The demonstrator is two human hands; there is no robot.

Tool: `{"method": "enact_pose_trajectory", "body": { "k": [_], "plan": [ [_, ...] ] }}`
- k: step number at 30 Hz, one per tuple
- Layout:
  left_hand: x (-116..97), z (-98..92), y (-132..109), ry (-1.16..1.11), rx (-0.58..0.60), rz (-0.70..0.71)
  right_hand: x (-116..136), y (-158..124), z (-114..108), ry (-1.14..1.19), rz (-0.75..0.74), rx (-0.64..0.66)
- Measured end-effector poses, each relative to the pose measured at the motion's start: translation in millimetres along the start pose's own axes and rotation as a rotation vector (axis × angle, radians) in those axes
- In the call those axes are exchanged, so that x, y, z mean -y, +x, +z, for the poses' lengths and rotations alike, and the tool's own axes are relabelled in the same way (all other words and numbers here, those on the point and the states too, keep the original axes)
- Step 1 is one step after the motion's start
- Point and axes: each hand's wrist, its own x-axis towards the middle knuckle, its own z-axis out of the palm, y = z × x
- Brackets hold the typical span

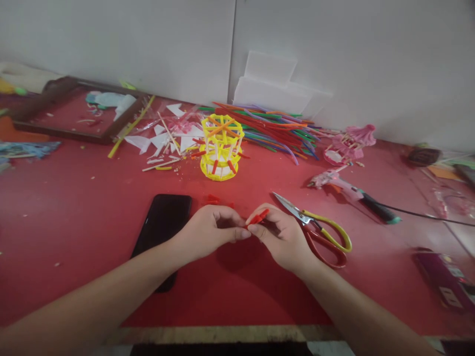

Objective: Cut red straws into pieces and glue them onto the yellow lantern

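Note:
Both hands meet above the red tabletop near its front edge. Between the thumb and fingers of my right hand [280,237] is a small red piece of fuzzy pipe cleaner [259,216]. My left hand [213,230] pinches at the lower left end of the same piece, its thumb and fingertip closed there. A few more short red pieces [213,199] lie just beyond my left hand. Farther back stands a yellow round model [221,148] built of pipe cleaners and thin sticks, with red and orange bits on it.
A black phone [163,222] lies by my left hand; scissors [315,225] lie beside my right. Behind are a bundle of coloured pipe cleaners [267,131], paper scraps [159,141], a pink model [351,143], a corded glue gun [352,193] and a dark frame [63,133].

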Motion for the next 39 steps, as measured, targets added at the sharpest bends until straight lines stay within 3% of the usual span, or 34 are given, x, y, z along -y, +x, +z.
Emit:
{"method": "enact_pose_trajectory", "body": {
  "k": [7,20,24,31,39],
  "plan": [
    [-3.5,0.8,-3.0,0.089,-0.056,0.042,0.2,0.6,-1.1,0.102,0.056,0.035],
    [-1.9,3.0,-3.6,0.093,-0.098,0.057,-4.8,3.1,0.3,0.206,0.158,-0.027],
    [-0.8,1.3,-3.3,0.06,-0.074,0.042,-6.5,3.4,-3.2,0.205,0.109,0.006],
    [-2.3,2.1,-2.8,-0.036,0.018,-0.061,-6.9,3.3,-13.9,0.109,-0.112,0.021],
    [2.2,1.9,0.3,-0.04,0.008,-0.027,-8.1,3.9,-11.2,0.164,-0.013,-0.047]
  ]
}}
